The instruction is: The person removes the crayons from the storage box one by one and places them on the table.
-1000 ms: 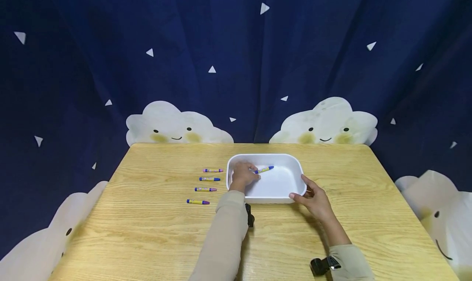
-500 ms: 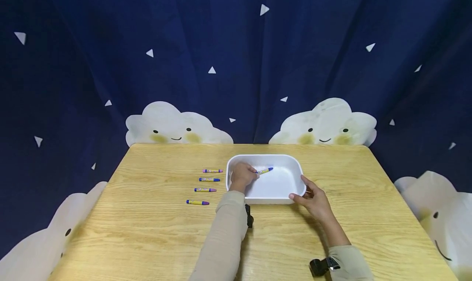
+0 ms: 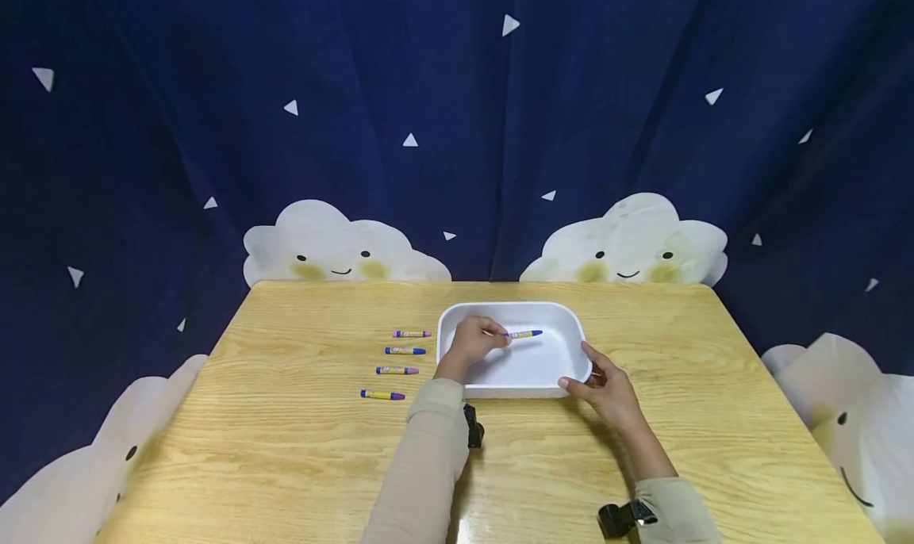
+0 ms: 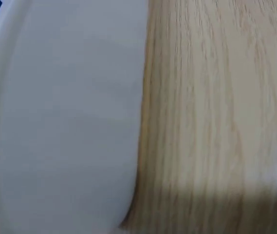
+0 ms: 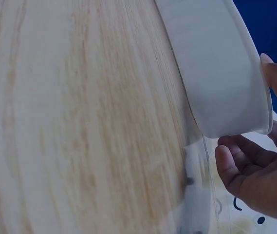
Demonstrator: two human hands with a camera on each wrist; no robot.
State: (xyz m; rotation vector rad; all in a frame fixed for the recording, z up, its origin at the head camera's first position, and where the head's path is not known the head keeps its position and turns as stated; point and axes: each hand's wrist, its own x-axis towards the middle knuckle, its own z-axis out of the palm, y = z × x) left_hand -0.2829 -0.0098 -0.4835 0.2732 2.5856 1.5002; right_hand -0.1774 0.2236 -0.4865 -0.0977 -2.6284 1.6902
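Observation:
My left hand [image 3: 473,342] reaches into a white plastic tray [image 3: 524,391] and pinches the left end of a crayon [image 3: 527,334] with a yellow wrapper and blue tip. Whether that crayon touches the tray floor I cannot tell. The tray's right end is held by my right hand [image 3: 612,387], its thumb on the front rim corner. In the right wrist view, that hand [image 5: 262,170] has a finger on the tray's rim and others curled by its end wall. The left wrist view has only the tray's outer wall [image 4: 70,117] and table; the left hand is out of it.
Left of the tray, several crayons lie in a column on the wooden table [image 3: 286,449]: a pink one [image 3: 412,334], a blue one [image 3: 405,351], a lilac one [image 3: 397,370] and a purple one [image 3: 382,395]. A dark blue curtain [image 3: 457,76] hangs behind the table.
My left hand has shifted slightly right with the crayon, which now lies more level across the view. The right hand stays at the tray's end.

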